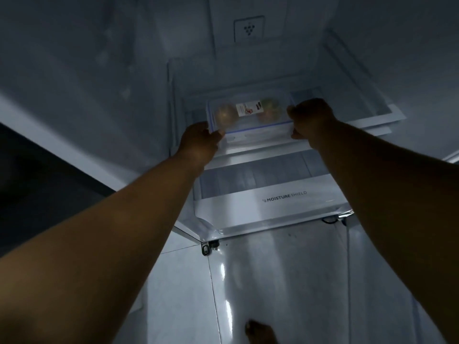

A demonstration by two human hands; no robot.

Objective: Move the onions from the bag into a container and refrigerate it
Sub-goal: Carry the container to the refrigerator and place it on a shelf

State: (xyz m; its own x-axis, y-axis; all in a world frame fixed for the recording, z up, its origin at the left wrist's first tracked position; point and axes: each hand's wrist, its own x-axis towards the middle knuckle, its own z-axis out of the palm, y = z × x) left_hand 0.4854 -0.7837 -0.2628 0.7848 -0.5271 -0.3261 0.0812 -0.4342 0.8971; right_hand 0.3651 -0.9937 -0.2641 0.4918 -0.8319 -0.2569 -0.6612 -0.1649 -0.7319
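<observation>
Both hands, left hand (198,139) and right hand (309,119), grip the lidded container (248,120) of onions (224,115) over the fridge shelf (260,151); letting go short of it could tip everything out

A home kitchen, viewed into the open, unlit interior of a household refrigerator. Identifying features: the white moulded liner with a vent panel (248,29) on the rear wall, a glass shelf (347,108) with a white front trim, a crisper drawer (273,207) labelled "MOISTURE SHIELD", and a glossy tiled floor (285,281) on which a bare foot (260,332) stands.
</observation>
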